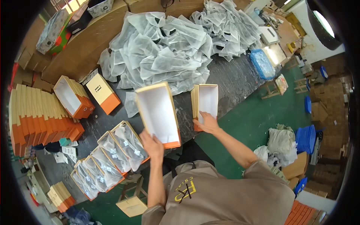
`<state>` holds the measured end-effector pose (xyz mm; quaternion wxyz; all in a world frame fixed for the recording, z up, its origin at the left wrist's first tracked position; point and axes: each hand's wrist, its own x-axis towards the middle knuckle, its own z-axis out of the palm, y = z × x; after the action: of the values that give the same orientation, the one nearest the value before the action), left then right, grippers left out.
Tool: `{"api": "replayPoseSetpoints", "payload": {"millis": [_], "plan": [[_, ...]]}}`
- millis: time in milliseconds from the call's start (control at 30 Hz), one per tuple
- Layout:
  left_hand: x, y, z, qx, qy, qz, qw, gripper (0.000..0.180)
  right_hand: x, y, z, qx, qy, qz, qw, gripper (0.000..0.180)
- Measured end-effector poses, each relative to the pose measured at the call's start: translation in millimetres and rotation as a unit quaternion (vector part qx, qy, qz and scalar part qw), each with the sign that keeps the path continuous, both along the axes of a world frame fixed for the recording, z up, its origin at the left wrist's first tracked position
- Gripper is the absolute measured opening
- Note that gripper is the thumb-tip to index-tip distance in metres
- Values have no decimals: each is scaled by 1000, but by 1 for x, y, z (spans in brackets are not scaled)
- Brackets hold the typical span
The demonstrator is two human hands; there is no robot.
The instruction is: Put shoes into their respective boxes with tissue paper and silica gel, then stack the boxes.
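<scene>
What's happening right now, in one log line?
left hand: holding open box | right hand: on second box | nearby: row of filled boxes | ahead: pale wrapped pile

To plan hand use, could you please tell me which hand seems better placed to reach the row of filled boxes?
Probably the left hand: it is close beside the filled boxes, though it grips an open box. The right hand is farther off, at another open box.

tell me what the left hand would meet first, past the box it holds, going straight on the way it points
Most likely the heap of pale grey wrappings on the dark table, beyond the open box the left hand holds; depth is unclear, so it might pass above.
</scene>
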<state>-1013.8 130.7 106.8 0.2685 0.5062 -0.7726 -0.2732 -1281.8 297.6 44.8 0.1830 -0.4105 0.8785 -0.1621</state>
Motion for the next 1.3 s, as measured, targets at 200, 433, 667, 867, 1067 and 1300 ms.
{"api": "replayPoseSetpoints", "payload": {"millis": [200,433,667,867,1067,1300], "plan": [[-88,71,-94,-3,-194,0,981,24,-31,-9,-10,-20,-4,-33,999,26],[-124,94,-103,6,-186,56,981,22,-84,38,5,-153,14,-62,986,21],[-149,98,-51,134,-10,165,977,32,-116,55,11,-300,125,-13,946,14],[-106,89,-54,45,71,246,966,42,-134,75,18,-280,38,-43,958,22],[-77,56,-72,182,-293,234,909,43,-131,71,8,-121,-40,-31,991,25],[-237,97,-55,148,188,-31,970,48,-112,60,-18,-45,-54,37,997,20]]}}
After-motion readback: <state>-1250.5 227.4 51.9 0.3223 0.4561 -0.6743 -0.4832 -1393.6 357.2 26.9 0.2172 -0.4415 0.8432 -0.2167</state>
